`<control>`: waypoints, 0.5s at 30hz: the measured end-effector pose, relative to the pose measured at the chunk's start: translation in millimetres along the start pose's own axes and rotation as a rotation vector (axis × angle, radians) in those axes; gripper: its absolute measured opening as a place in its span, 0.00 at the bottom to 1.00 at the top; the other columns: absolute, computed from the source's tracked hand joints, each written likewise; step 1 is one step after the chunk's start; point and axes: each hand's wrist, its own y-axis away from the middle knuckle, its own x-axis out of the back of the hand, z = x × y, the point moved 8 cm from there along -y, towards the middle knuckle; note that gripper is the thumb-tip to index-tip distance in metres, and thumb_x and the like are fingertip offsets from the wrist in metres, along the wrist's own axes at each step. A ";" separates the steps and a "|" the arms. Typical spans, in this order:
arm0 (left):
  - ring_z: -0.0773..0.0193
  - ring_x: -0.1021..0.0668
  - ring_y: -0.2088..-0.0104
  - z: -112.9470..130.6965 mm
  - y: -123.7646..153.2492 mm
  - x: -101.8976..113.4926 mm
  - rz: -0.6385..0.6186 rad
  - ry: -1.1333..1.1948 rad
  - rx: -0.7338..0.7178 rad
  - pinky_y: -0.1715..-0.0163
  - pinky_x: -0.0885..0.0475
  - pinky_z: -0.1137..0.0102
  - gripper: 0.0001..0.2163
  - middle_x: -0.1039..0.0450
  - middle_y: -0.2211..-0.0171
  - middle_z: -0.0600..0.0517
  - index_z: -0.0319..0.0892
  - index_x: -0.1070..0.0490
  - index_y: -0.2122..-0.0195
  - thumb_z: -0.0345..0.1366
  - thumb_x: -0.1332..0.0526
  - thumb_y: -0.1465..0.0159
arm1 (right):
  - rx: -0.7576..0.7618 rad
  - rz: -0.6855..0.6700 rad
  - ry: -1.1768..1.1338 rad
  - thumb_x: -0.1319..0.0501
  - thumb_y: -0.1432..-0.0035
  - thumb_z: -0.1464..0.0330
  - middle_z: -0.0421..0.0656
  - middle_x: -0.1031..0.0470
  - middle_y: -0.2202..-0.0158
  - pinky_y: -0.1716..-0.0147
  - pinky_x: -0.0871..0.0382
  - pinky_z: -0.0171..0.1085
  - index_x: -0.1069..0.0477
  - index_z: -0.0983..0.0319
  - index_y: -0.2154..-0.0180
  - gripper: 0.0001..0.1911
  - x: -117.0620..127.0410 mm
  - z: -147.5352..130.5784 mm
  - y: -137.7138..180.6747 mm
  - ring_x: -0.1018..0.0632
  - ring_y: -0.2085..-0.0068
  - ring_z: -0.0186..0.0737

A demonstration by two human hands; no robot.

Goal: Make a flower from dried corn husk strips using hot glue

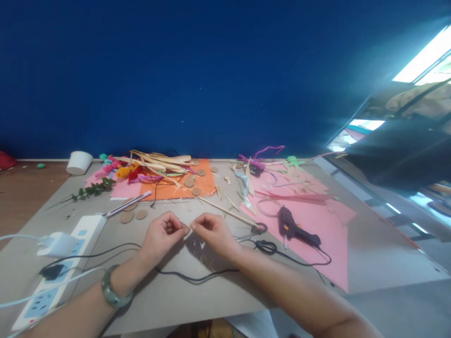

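Observation:
My left hand [167, 234], with a green bangle [114, 287] on its wrist, pinches thumb against fingertips above the middle of the grey table [158, 305]. Almost touching it, my right hand [214, 234] makes a similar pinch. A tiny pale bit shows between the two sets of fingertips, too small to name. Below them, small straw-coloured scraps [207, 263] lie on the tabletop. Black-handled scissors [266, 246] rest just right of my right hand, partly hidden by it. A thin pale stick [229, 212] lies beyond that hand.
A dark glue gun [294, 227] sits on pink paper [327, 263] at right, its black cord [197, 280] crossing beneath my hands. At left are a power strip [86, 232], wooden discs [127, 216] and a white cup [79, 162]. Dried strips [162, 162] top orange paper [169, 191].

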 end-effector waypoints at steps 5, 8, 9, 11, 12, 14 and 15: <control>0.71 0.27 0.81 -2.1 -1.6 1.3 -0.013 0.039 0.041 0.78 0.33 0.76 0.13 0.26 0.80 0.55 0.40 0.36 0.77 0.35 0.29 0.52 | -0.006 0.013 0.019 0.35 0.51 0.62 0.37 0.33 0.80 0.78 0.39 0.32 0.31 0.64 0.76 0.12 1.5 0.3 -0.2 0.34 0.79 0.30; 0.72 0.27 0.81 -2.7 -2.0 2.7 -0.010 0.059 0.048 0.79 0.33 0.77 0.13 0.28 0.81 0.57 0.40 0.35 0.76 0.35 0.29 0.52 | 0.003 0.023 0.024 0.35 0.51 0.62 0.37 0.33 0.81 0.78 0.39 0.32 0.32 0.64 0.76 0.12 2.5 -0.2 -0.4 0.34 0.78 0.30; 0.72 0.27 0.80 -3.2 -2.1 3.0 -0.009 0.067 0.052 0.79 0.34 0.77 0.13 0.28 0.81 0.57 0.40 0.34 0.76 0.35 0.29 0.52 | 0.007 0.027 0.024 0.35 0.51 0.62 0.37 0.33 0.81 0.79 0.39 0.31 0.32 0.64 0.76 0.12 2.8 -0.4 -0.4 0.34 0.78 0.30; 0.71 0.28 0.81 -4.4 -2.4 3.7 -0.003 0.088 0.060 0.79 0.34 0.77 0.12 0.29 0.81 0.57 0.40 0.34 0.75 0.35 0.29 0.51 | 0.008 0.028 0.020 0.35 0.50 0.61 0.37 0.33 0.81 0.79 0.39 0.31 0.32 0.63 0.76 0.13 3.2 0.0 -0.4 0.34 0.79 0.30; 0.71 0.28 0.81 -5.1 -2.6 4.1 0.001 0.101 0.064 0.79 0.34 0.77 0.12 0.29 0.81 0.57 0.40 0.34 0.75 0.35 0.29 0.51 | 0.007 0.026 0.018 0.35 0.50 0.61 0.37 0.33 0.81 0.79 0.39 0.31 0.32 0.63 0.76 0.13 3.1 0.3 -0.4 0.34 0.79 0.30; 0.72 0.29 0.81 -6.1 -3.0 4.8 0.009 0.128 0.070 0.80 0.35 0.77 0.12 0.29 0.82 0.58 0.40 0.34 0.75 0.35 0.29 0.51 | 0.009 0.024 0.012 0.35 0.50 0.61 0.37 0.34 0.82 0.80 0.40 0.31 0.31 0.63 0.75 0.12 3.2 0.5 -0.4 0.34 0.79 0.30; 0.72 0.29 0.81 -6.5 -3.2 4.9 0.009 0.139 0.072 0.80 0.35 0.77 0.12 0.30 0.82 0.58 0.40 0.34 0.75 0.35 0.29 0.51 | 0.011 0.025 0.007 0.35 0.50 0.62 0.37 0.34 0.82 0.80 0.40 0.31 0.31 0.63 0.75 0.12 3.3 0.5 -0.4 0.34 0.79 0.30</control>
